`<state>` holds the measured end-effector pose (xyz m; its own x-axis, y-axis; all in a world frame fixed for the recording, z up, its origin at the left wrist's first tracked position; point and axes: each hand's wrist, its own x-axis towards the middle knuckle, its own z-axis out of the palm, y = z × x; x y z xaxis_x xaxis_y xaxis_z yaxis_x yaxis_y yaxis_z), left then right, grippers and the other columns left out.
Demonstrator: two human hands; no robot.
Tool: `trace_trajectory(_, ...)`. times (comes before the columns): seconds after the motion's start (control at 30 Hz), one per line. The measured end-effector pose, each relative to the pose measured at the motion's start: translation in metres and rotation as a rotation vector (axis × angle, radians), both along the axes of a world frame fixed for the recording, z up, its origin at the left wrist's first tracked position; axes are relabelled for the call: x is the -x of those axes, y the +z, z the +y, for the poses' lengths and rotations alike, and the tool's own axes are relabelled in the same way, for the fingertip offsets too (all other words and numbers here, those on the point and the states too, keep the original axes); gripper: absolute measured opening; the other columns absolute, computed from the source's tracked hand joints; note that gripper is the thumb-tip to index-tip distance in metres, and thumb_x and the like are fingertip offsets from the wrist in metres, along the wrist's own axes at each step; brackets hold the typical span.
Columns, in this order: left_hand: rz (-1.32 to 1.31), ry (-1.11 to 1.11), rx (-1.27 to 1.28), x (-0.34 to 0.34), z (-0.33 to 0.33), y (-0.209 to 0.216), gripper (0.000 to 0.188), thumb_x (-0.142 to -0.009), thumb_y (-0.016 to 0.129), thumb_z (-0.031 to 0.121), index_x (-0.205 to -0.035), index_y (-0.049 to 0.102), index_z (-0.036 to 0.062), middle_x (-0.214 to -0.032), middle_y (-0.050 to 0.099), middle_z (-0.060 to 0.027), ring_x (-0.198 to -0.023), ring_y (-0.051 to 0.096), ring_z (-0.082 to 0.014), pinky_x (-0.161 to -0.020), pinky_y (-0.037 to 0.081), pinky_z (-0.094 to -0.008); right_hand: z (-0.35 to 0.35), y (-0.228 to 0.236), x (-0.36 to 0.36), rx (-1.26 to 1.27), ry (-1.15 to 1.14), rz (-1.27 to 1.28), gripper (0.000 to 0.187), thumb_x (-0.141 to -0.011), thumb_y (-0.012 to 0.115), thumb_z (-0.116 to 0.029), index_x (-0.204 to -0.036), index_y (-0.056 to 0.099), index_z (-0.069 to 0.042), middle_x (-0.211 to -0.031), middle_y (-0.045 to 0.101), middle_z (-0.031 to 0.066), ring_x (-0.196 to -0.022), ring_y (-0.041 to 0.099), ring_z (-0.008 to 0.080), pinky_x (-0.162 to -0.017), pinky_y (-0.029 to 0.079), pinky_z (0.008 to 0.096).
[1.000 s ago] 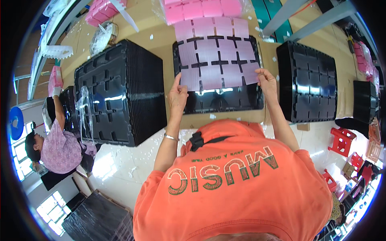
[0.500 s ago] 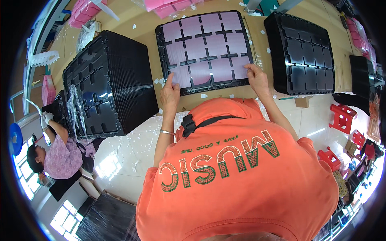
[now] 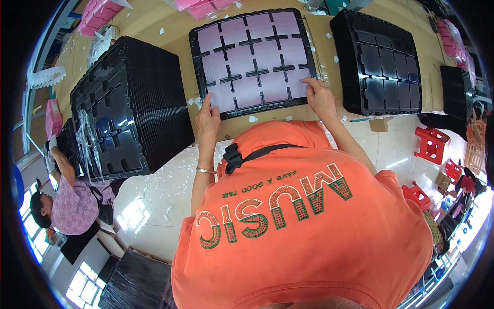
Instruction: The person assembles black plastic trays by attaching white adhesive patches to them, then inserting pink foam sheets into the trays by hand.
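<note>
A shallow black plastic tray [image 3: 256, 105] lies in front of me on the worktable. Pinkish sheet material [image 3: 241, 61] fills its sections, with black cross-shaped ridges standing through it. My left hand [image 3: 208, 122] is at the tray's near left corner, its index finger stretched onto the edge of the pink sheet. At the right side, my right hand [image 3: 322, 98] rests its fingertips on the sheet's near right corner. Neither hand grips the tray; both have fingers apart.
A tall stack of black trays [image 3: 159, 98] stands left, with crumpled clear plastic [image 3: 86, 136] on it. Another black tray stack [image 3: 383, 64] is to the right. Pink foam pieces [image 3: 98, 15] lie at the far left. A co-worker [image 3: 77, 206] works beyond the left stack. White scraps dot the cardboard-covered table [image 3: 177, 51].
The sheet's near edge, earlier lifted over a ridge at the middle, now lies flat between the ridges. My hands stay at the near corners. The whole view has shifted slightly.
</note>
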<state>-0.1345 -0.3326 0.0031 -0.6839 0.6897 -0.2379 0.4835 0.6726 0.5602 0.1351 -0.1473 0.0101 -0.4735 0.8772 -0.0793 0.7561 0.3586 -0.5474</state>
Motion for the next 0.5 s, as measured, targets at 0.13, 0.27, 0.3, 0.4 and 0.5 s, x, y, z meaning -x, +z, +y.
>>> trace_trajectory(0.13, 0.072, -0.058, 0.042, -0.004, 0.005, 0.013, 0.046, -0.082, 0.059, 0.012, -0.127, 0.050, 0.0139, -0.090, 0.064, -0.0185, -0.079, 0.063, -0.0348, -0.070, 0.049, -0.0439, 0.001, 0.002, 0.000, -0.002, 0.009, -0.021, 0.022, -0.086, 0.049, -0.013, -0.105, 0.060, -0.016, -0.094, 0.059, 0.0143, -0.086, 0.060, 0.0361, -0.073, 0.049, 0.0455)
trace_trajectory(0.27, 0.143, -0.115, 0.057, -0.008, 0.004, 0.014, 0.046, -0.082, 0.058, 0.011, -0.127, 0.049, 0.0152, -0.093, 0.063, -0.0195, -0.081, 0.063, -0.0362, -0.071, 0.049, -0.0455, 0.000, 0.003, 0.000, -0.015, 0.018, -0.048, 0.022, -0.086, 0.050, -0.013, -0.105, 0.060, -0.016, -0.094, 0.059, 0.0145, -0.085, 0.060, 0.0361, -0.072, 0.049, 0.0459)
trace_trajectory(0.3, 0.159, -0.128, 0.065, -0.008, 0.004, 0.014, 0.046, -0.083, 0.058, 0.011, -0.128, 0.048, 0.0155, -0.093, 0.063, -0.0195, -0.082, 0.063, -0.0366, -0.071, 0.050, -0.0458, 0.000, 0.003, 0.000, -0.023, 0.019, -0.053, 0.022, -0.086, 0.050, -0.013, -0.105, 0.060, -0.016, -0.094, 0.059, 0.0145, -0.084, 0.060, 0.0361, -0.072, 0.049, 0.0460)
trace_trajectory(0.4, 0.197, -0.138, 0.102, -0.009, 0.003, 0.011, 0.046, -0.084, 0.057, 0.012, -0.129, 0.047, 0.0152, -0.095, 0.063, -0.0193, -0.082, 0.063, -0.0366, -0.070, 0.050, -0.0463, 0.000, 0.000, -0.001, -0.053, 0.042, -0.068, 0.023, -0.085, 0.050, -0.012, -0.106, 0.060, -0.015, -0.094, 0.059, 0.0149, -0.084, 0.060, 0.0363, -0.071, 0.050, 0.0463)
trace_trajectory(0.5, 0.230, -0.153, 0.123, -0.010, 0.004, 0.010, 0.045, -0.085, 0.056, 0.013, -0.129, 0.047, 0.0139, -0.097, 0.063, -0.0196, -0.082, 0.063, -0.0364, -0.068, 0.051, -0.0459, -0.001, 0.002, 0.001, -0.061, 0.038, -0.086, 0.024, -0.085, 0.050, -0.012, -0.108, 0.057, -0.014, -0.094, 0.059, 0.0159, -0.084, 0.061, 0.0364, -0.070, 0.050, 0.0463)
